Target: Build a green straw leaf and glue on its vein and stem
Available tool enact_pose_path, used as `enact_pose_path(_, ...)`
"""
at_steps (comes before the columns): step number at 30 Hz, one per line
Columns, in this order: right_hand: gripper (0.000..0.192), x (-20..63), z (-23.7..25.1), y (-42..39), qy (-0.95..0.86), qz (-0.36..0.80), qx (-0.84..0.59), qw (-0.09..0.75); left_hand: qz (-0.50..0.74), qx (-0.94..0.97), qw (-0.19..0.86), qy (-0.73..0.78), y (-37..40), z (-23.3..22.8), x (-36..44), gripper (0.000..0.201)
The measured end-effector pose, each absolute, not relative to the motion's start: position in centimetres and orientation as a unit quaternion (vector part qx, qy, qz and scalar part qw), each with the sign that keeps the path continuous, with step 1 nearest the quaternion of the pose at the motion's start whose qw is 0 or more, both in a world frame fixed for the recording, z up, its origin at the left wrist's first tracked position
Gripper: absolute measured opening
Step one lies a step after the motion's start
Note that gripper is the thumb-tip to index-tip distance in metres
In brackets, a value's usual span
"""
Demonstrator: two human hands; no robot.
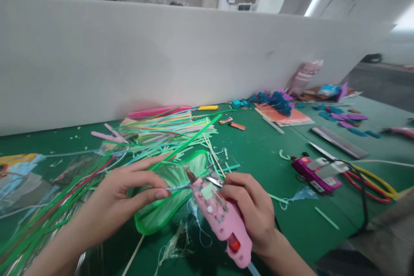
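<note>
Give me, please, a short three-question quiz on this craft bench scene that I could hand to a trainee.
1. True or false: the right hand holds a pink glue gun.
2. What does the left hand pinch? A) green leaf-shaped piece B) scissors C) ruler
3. Fill in: a second glue gun, lying on the green table to the right, is ____ in colour.

Key: 1 true; 2 A; 3 purple.
</note>
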State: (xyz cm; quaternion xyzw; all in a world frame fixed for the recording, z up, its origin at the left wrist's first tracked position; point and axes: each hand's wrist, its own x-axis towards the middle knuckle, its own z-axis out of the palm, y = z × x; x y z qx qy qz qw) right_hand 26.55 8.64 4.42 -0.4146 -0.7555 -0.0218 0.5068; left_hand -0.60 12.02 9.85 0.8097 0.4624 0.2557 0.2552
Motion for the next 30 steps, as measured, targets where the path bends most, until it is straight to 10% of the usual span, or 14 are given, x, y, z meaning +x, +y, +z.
enact_pose_path(24,0.026,26.5,2.2,10.1,-0.444,0.351,-0.509,0.649,0.160,0.822,0.325,0.438,12.8,9.7,-2.9,0.020)
enact_pose_path(30,0.017,26.3,4.6,7.9,-0.600,0.390,-0.437,0.545,0.121,0.827,0.359,0.416,12.5,10.1,-3.0,0.021)
